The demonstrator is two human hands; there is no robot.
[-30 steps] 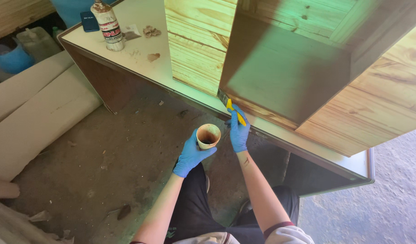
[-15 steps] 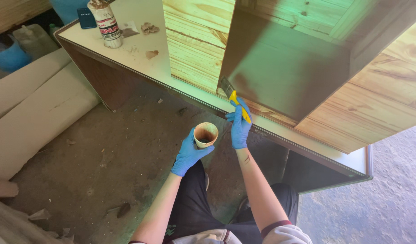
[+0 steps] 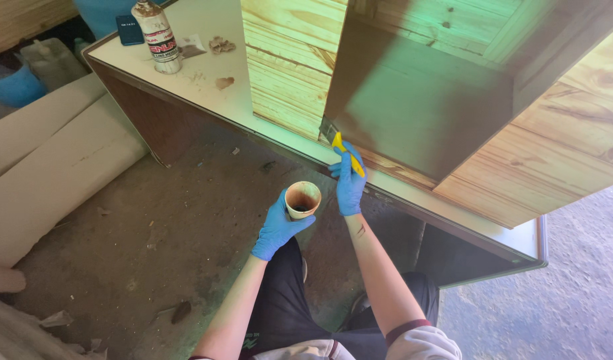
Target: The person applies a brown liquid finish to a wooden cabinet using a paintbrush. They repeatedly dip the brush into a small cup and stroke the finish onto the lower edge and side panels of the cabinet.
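The left hand (image 3: 278, 227), in a blue glove, grips a small pale paper cup (image 3: 302, 199) holding dark brown liquid, just left of the right hand (image 3: 350, 181). That gloved right hand is closed around a yellow-handled brush (image 3: 340, 145), its bristles touching the near edge of the dark stained panel of a pine wood cabinet (image 3: 413, 100). The cabinet lies on a white tabletop (image 3: 206, 93). Far left stands a stained cylindrical can (image 3: 158, 35); its contents cannot be seen. The cabinet is cut off at the top.
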